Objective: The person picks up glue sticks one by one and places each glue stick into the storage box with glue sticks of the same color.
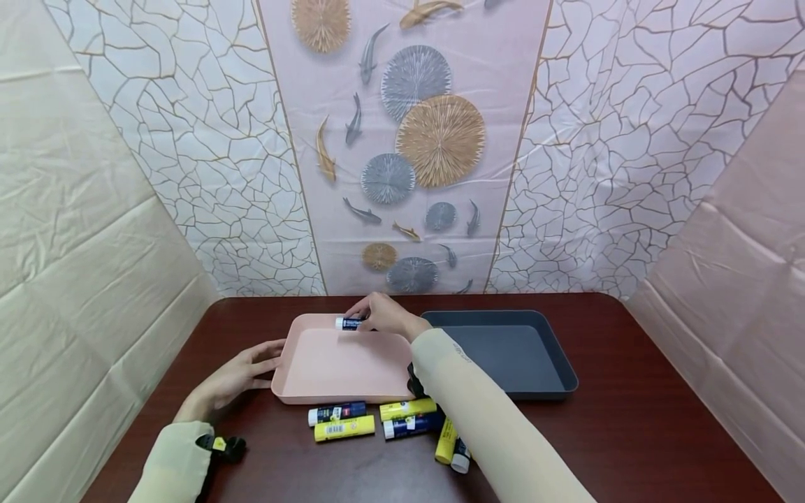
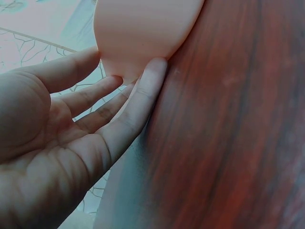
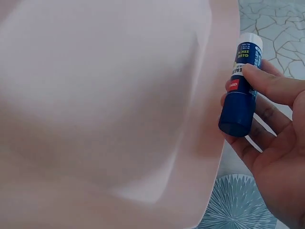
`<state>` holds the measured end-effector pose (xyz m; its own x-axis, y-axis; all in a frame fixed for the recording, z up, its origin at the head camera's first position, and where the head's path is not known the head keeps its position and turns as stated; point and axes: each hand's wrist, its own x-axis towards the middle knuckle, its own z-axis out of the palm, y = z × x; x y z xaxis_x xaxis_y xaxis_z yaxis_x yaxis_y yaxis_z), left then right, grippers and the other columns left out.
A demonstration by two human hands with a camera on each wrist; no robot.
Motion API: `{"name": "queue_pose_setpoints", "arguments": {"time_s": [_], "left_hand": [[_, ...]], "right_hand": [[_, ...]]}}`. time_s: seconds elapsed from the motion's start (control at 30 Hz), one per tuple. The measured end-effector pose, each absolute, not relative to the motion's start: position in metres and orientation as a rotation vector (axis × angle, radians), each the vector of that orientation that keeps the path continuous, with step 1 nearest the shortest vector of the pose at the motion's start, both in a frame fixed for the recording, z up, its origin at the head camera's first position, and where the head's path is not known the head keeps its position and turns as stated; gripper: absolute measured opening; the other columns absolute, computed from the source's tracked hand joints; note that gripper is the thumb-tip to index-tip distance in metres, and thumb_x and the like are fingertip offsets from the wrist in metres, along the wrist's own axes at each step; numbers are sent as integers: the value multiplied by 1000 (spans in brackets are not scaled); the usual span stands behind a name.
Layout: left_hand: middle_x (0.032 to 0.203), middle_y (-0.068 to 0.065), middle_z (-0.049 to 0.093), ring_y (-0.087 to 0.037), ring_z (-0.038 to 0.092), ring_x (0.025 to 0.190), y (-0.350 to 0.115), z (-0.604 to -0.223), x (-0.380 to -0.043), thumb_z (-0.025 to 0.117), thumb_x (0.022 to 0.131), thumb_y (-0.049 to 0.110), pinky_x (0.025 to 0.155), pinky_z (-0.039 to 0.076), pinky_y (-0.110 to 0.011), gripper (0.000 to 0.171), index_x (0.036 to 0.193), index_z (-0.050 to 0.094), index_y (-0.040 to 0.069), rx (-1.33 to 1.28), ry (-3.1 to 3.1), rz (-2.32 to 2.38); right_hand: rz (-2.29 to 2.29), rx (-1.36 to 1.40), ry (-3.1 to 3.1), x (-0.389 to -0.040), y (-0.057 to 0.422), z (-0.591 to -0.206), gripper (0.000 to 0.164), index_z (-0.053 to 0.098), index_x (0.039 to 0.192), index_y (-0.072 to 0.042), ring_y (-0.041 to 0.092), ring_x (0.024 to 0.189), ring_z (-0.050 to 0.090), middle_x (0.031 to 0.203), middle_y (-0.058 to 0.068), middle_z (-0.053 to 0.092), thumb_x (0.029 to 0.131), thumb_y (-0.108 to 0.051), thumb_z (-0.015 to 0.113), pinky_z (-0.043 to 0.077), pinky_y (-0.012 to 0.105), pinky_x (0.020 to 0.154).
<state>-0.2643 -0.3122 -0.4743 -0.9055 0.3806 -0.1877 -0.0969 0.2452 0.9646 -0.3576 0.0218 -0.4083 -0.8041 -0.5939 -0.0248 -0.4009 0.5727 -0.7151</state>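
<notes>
Over the far rim of the pink tray point(image 1: 346, 363), my right hand point(image 1: 385, 314) holds a dark blue glue stick point(image 3: 242, 86) with a white end. The right wrist view shows the thumb on its label and the fingers behind it. My left hand point(image 1: 242, 374) touches the left end of the tray with its fingers spread and fairly straight. In the left wrist view, the fingertips point(image 2: 155, 67) lie along the tray's outer wall. Nothing lies in the visible part of the tray.
A dark grey tray point(image 1: 503, 356) stands to the right of the pink one. In front lie several glue sticks, among them a yellow one point(image 1: 344, 428), a blue one point(image 1: 349, 412) and another blue one point(image 1: 411, 425). My right sleeve point(image 1: 490, 412) partly covers this group.
</notes>
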Motion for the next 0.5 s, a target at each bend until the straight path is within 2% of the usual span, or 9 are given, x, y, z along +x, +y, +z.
{"name": "queue_pose_setpoints", "arguments": {"time_s": [0.17,0.4,0.5], "left_hand": [[164,-30,24,-31,57,128,-313,-475,-264,57,109,21,97,58,-45,68,163,23,-1,266,2142,1700],[165,-30,24,-31,56,129,-313,-476,-265,58,109,21,97,58,-45,68,163,24,-1,267,2142,1704],[165,-30,25,-31,56,129,-313,-476,-265,58,109,22,96,58,-45,68,163,25,0,265,2145,1701]], "right_hand": [[-1052,-803,2533,-359,20,-413,35,79,122,-14,14,100,69,111,3,78,90,1,79,56,27,83],[-924,-794,2555,-357,21,-416,40,76,129,-19,12,101,66,124,5,75,93,-1,77,53,26,81],[-885,-810,2540,-356,23,-418,40,75,131,-18,12,97,65,125,6,74,94,-1,76,51,24,79]]}}
